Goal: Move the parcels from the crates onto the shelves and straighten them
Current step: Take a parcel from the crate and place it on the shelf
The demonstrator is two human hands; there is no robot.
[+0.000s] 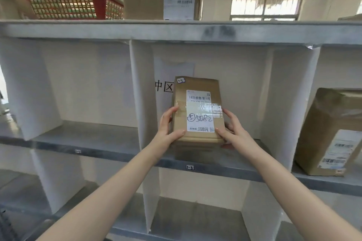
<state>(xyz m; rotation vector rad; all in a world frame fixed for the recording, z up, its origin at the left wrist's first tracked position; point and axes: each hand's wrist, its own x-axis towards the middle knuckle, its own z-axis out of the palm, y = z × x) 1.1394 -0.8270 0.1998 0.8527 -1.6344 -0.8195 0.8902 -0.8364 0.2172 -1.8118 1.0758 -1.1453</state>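
1. A brown cardboard parcel point(197, 86) stands upright between the two hands. Its white shipping label point(198, 111) faces the camera, with "5082" handwritten on it.
2. The left hand point(170, 127) grasps the parcel's left side. Its thumb lies across the lower front corner and its fingers curl round the left edge higher up.
3. The right hand point(234, 128) grasps the right side the same way, with the thumb on the lower front beside the label and the fingers wrapped round the right edge.
4. Both bare forearms reach up from the bottom of the view and converge on the parcel.
5. Directly beneath the hands runs the grey shelf board point(117, 143). The parcel's bottom edge sits at its surface, but I cannot tell whether its full weight rests there.
6. Below the hands, on the board's front edge, is a small tag point(190, 167) reading "1-3". A similar sticker point(181, 80) sits on the parcel's top left corner, above the left hand.
7. The left divider point(141, 94), white, stands just beside the left hand. The right divider point(282, 103) stands well apart from the right hand.
8. Above the left hand, a printed sheet point(164, 86) on the back wall is partly hidden by the parcel.
9. Beyond the right divider, far to the right of the right hand, a second parcel point(331, 133) stands in the next compartment.
10. High above the hands, a red basket point(72, 5) and an open carton point(145, 4) sit side by side on the top board.
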